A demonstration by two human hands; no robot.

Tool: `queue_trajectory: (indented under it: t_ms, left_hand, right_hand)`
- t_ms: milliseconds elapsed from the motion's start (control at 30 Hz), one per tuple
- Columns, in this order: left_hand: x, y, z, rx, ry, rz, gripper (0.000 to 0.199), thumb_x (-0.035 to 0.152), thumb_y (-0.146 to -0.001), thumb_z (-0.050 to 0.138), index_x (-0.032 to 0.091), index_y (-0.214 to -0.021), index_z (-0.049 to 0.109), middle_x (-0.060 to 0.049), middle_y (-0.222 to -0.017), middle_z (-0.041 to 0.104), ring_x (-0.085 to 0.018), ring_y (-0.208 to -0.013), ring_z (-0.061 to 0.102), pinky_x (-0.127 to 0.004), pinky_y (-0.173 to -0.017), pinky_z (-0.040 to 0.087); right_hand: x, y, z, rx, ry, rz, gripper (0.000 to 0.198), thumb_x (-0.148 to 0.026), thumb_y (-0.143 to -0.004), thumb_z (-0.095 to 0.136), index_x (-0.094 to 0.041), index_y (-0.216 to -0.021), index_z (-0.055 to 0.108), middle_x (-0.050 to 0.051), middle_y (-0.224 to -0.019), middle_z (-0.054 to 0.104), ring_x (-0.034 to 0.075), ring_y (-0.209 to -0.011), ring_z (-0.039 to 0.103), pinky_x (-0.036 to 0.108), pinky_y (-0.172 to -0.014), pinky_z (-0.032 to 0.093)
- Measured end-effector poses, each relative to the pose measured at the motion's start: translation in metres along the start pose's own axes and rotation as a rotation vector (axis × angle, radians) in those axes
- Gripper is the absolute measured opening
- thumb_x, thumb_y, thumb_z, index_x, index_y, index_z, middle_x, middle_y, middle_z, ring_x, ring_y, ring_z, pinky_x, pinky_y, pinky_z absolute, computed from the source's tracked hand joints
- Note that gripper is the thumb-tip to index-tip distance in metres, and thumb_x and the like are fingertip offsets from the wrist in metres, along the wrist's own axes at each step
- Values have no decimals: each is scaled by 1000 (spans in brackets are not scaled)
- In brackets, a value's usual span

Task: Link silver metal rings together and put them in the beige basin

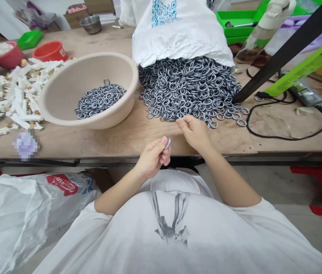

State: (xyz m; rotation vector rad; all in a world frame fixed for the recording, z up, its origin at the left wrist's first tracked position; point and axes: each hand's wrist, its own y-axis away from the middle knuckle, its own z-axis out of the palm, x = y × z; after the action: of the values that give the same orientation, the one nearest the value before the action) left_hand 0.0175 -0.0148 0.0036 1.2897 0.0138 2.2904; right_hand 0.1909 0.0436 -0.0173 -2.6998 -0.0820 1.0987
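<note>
Left hand [152, 158]'s pinching a shiny grey metallic-looking ring [168, 143], while the right hand [194, 132], fingertips pressed together (can't tell on what), is nearer the heap of similar grey rings [189, 89] just beyond it on the brown wooden tabletop [120, 142].

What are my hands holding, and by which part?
Your left hand pinches a gray ring by its rim. Your right hand is at the ring pile; whether it holds one can't be told.

I can pass over tabletop [140, 131] beyond my left hand [154, 155]; plastic basin [117, 116] blocks farther left, grey ring heap [189, 91] beyond right hand [195, 133].
</note>
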Motion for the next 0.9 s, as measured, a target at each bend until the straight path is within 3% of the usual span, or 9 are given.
queue_trajectory:
  t_ms: [67, 167, 267, 367, 467, 533, 667, 733, 900]
  left_hand:
    - [1, -2, -8, 47, -2, 8, 46, 54, -76, 78, 14, -66, 57, 4, -54, 53, -4, -42, 43, -18, -44, 43]
    - [2, -4, -19, 88, 3, 0, 38, 45, -75, 82, 12, -89, 70, -2, -70, 69, -7, -53, 59, -18, -53, 53]
    - [5, -5, -27, 147, 65, -9, 29, 27, -78, 79, 14, -101, 71, -3, -80, 73, -9, -62, 66, -19, -60, 57]
    - [10, -8, -33, 226, 132, -29, 14, 21, -84, 69, 13, -96, 68, -5, -85, 74, -11, -69, 69, -22, -63, 60]
    - [13, -15, -38, 267, 159, -27, 11, 21, -86, 65, 12, -92, 67, -3, -82, 69, -9, -65, 65, -21, -61, 57]
    - [12, -21, -38, 280, 132, 41, 13, 22, -83, 71, 13, -91, 66, 1, -75, 62, -5, -57, 56, -17, -53, 49]
    - [2, -29, -33, 245, -37, 209, 30, 40, -80, 78, 16, -79, 61, 5, -67, 50, -3, -50, 39, -15, -45, 32]
    - [-3, -29, -28, 195, -105, 249, 40, 50, -79, 78, 16, -73, 58, 4, -66, 49, -3, -50, 36, -17, -45, 30]
    - [-7, -24, -25, 193, -89, 294, 46, 59, -80, 73, 16, -72, 57, 4, -63, 47, -4, -51, 34, -17, -44, 26]
  right_hand:
    - [-3, -16, 4, -41, 155, -18, 30, -48, -93, 60, -20, -96, 69, 4, -84, 69, 20, -74, 58, 29, -65, 34]
    - [-13, -36, 14, -117, 386, -93, 41, -42, -88, 69, -24, -125, 64, 9, -113, 70, 25, -87, 64, 31, -68, 37]
    - [-19, -51, 23, -203, 566, -157, 35, -37, -92, 64, -24, -125, 65, 12, -118, 67, 26, -89, 66, 32, -68, 38]
    - [-16, -59, 24, -197, 574, -182, 24, -31, -96, 57, -21, -113, 71, 12, -114, 68, 24, -86, 64, 32, -66, 36]
    - [-13, -56, 18, -128, 347, -155, 18, -31, -94, 60, -18, -93, 73, 8, -100, 68, 22, -82, 60, 32, -66, 34]
    - [-16, -47, 13, -137, 26, -117, 25, -38, -92, 63, -17, -80, 69, 5, -83, 64, 18, -77, 56, 30, -65, 34]
    - [-30, -14, 10, -398, -641, -56, 44, -60, -86, 65, -18, -74, 62, 0, -69, 58, 14, -68, 51, 28, -65, 39]
    - [-37, 2, 12, -424, -769, -38, 47, -64, -83, 67, -19, -72, 58, -2, -67, 55, 13, -65, 50, 28, -64, 40]
    - [-46, 23, 20, -258, -799, -45, 43, -61, -87, 66, -20, -76, 57, -2, -71, 57, 12, -68, 52, 28, -68, 44]
